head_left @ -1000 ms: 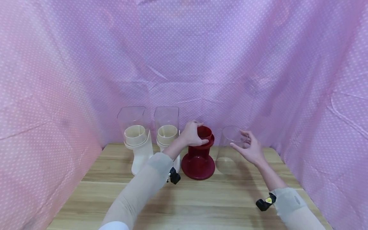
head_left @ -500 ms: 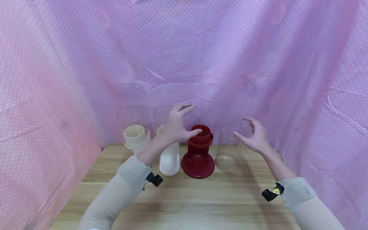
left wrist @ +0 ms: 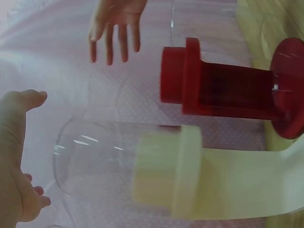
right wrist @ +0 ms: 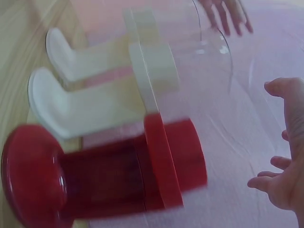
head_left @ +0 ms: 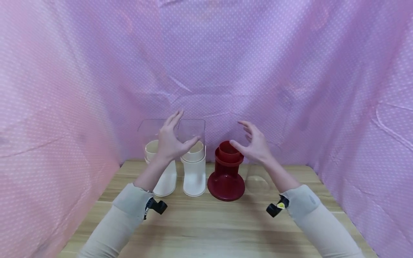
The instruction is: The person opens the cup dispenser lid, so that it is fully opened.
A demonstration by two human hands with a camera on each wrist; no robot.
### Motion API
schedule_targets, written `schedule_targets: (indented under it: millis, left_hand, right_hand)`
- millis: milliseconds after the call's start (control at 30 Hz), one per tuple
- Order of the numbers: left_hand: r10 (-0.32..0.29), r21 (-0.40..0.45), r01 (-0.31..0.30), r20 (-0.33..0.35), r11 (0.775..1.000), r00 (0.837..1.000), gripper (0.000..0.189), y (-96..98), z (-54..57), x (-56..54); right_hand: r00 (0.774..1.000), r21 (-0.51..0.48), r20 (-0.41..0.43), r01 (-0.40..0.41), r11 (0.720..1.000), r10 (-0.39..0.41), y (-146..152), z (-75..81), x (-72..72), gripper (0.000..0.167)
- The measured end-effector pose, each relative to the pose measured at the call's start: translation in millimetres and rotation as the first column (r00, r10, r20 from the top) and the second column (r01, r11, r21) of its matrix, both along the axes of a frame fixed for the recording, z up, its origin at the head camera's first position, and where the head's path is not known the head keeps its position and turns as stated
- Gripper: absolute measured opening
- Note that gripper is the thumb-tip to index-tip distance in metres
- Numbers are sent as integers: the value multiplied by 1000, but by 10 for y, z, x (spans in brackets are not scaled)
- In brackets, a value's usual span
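Observation:
A dark red stand (head_left: 226,184) with a round base and an open collar on top stands on the table. My right hand (head_left: 255,145) hovers above its right side, fingers spread and slightly bent, holding nothing. Right of it a clear cylinder (head_left: 258,183) stands on the tabletop, partly hidden by my right forearm. To the left are two cream stands, one nearer the red stand (head_left: 194,179) and one farther left (head_left: 166,182), each topped by a clear square-cornered container. My left hand (head_left: 171,141) is raised in front of them, fingers and thumb apart, with nothing in its grasp.
The wooden table (head_left: 200,229) extends forward of the stands. Pink dotted cloth (head_left: 209,64) hangs behind and along both sides, close behind the stands. Black cameras are strapped to both wrists.
My left hand has left the red stand's collar and moved left in front of the cream stands. My right hand has come off the clear cylinder's rim and shifted left toward the red stand.

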State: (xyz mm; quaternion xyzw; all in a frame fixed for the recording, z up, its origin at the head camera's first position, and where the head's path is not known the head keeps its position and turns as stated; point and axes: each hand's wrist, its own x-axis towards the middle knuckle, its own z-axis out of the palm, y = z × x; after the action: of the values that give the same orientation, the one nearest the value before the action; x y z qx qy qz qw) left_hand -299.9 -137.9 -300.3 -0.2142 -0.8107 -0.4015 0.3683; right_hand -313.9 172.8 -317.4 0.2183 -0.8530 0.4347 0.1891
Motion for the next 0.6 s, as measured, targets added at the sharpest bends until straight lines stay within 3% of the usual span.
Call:
schedule_targets:
  millis: [233,400,533,600]
  left_hand:
    - [26,32,-31,159,999,987,112,5,-283,-115]
    - [32,53,-49,283,997,959,120,28,-430,-164]
    - [30,76,-62,366,995,930,122,41,-512,-169]
    - [30,84,-67,381,994,924,121,46,-534,-170]
  right_hand:
    - [999,28,28,-45,999,44,-501,-58,-78,79]
    - [989,-9,89,-119,993,119,-769,-136,-111,79]
    - [988,8,90,-129,992,128,-909,-197,-133,80]
    - [988,13,89,-129,992,128,-961,-218,-147,81]
